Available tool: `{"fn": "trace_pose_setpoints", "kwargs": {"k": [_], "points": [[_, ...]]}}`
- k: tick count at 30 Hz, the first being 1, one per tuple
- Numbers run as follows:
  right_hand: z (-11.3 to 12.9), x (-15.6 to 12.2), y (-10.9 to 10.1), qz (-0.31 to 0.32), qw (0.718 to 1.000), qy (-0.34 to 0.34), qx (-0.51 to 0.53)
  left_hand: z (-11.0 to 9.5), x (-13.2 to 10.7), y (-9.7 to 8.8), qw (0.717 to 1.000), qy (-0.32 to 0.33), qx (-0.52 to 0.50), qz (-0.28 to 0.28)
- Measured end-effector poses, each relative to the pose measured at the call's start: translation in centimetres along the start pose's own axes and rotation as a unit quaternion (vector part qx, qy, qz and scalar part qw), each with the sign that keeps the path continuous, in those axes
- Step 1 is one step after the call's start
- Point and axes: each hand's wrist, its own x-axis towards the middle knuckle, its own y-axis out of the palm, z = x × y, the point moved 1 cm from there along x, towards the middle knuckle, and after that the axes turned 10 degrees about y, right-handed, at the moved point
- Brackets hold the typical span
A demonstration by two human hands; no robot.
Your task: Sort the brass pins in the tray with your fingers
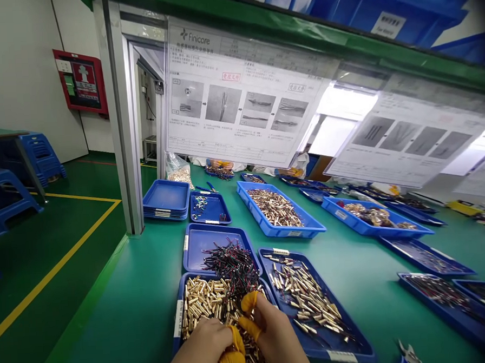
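My left hand (pixel 212 343) and my right hand (pixel 272 329) are close together over a blue tray (pixel 179 309) of brass-coloured metal tubes (pixel 206 297). Yellow finger cots cover the fingertips of both. The left fingers are curled in and closed, so whatever they hold is hidden. On the right, thumb and index finger bend toward each other in a pinch; what sits between them is too small to name. Just beyond, dark thin wires (pixel 232 263) with some red strands lie heaped across another blue tray (pixel 197 241) and spill onto the tubes.
To the right, a blue tray (pixel 341 355) holds tubes with wires attached. Farther back stand a deep blue bin (pixel 310 229) of metal parts, stacked trays (pixel 165 193) and a small tray (pixel 222 221). Cutting pliers (pixel 408 354) lie at lower right. Instruction sheets (pixel 242 95) hang overhead.
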Motion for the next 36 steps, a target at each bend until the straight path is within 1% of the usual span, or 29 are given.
{"fn": "trace_pose_setpoints", "kwargs": {"k": [2, 5, 8, 10, 12, 14, 16, 18, 20, 22, 24, 27, 29, 30, 33, 36], "points": [[-0.3, -0.1, -0.3, -0.003, 0.996, 0.023, 0.092, -0.4, 0.0, -0.5, 0.998, -0.017, -0.053, -0.030], [-0.4, -0.5, -0.5, 0.020, 0.984, 0.036, 0.176, -0.5, 0.1, -0.9, 0.991, -0.036, -0.104, -0.074], [0.1, -0.9, -0.8, 0.071, 0.975, 0.039, 0.205, -0.2, 0.2, -1.0, 0.979, -0.071, -0.138, -0.133], [0.4, -1.0, -1.0, 0.097, 0.973, 0.035, 0.207, 0.0, 0.3, -0.9, 0.971, -0.104, -0.155, -0.151], [0.7, -1.1, -1.1, 0.109, 0.971, 0.029, 0.212, 0.1, 0.3, -0.7, 0.967, -0.122, -0.167, -0.146], [0.8, -1.2, -1.2, 0.106, 0.968, 0.029, 0.227, 0.2, 0.3, -0.5, 0.965, -0.135, -0.172, -0.146], [1.0, -1.4, -1.2, 0.107, 0.963, 0.038, 0.246, 0.3, 0.3, -0.4, 0.960, -0.146, -0.178, -0.155], [1.1, -1.5, -1.2, 0.117, 0.953, 0.053, 0.274, 0.2, 0.3, -0.5, 0.961, -0.145, -0.177, -0.158], [1.2, -1.6, -1.1, 0.137, 0.934, 0.070, 0.322, 0.0, 0.3, -0.7, 0.967, -0.129, -0.163, -0.148], [1.3, -1.6, -0.8, 0.153, 0.908, 0.086, 0.382, -0.3, 0.4, -1.0, 0.971, -0.114, -0.158, -0.140], [1.3, -1.5, -0.4, 0.171, 0.881, 0.097, 0.430, -0.4, 0.4, -1.0, 0.969, -0.109, -0.171, -0.140], [1.5, -1.4, 0.1, 0.200, 0.857, 0.107, 0.462, -0.3, 0.3, -0.8, 0.966, -0.115, -0.185, -0.142], [1.7, -1.4, 0.1, 0.207, 0.858, 0.102, 0.459, 0.0, 0.3, -0.5, 0.963, -0.119, -0.195, -0.142], [1.7, -1.5, 0.1, 0.203, 0.863, 0.095, 0.452, 0.1, 0.2, -0.3, 0.961, -0.120, -0.203, -0.144], [1.5, -1.6, -0.1, 0.169, 0.892, 0.077, 0.413, 0.6, 0.2, 0.1, 0.951, -0.120, -0.232, -0.167], [0.7, -1.9, 0.4, 0.142, 0.922, 0.073, 0.353, 0.8, 0.2, 0.3, 0.938, -0.119, -0.269, -0.185]]}}
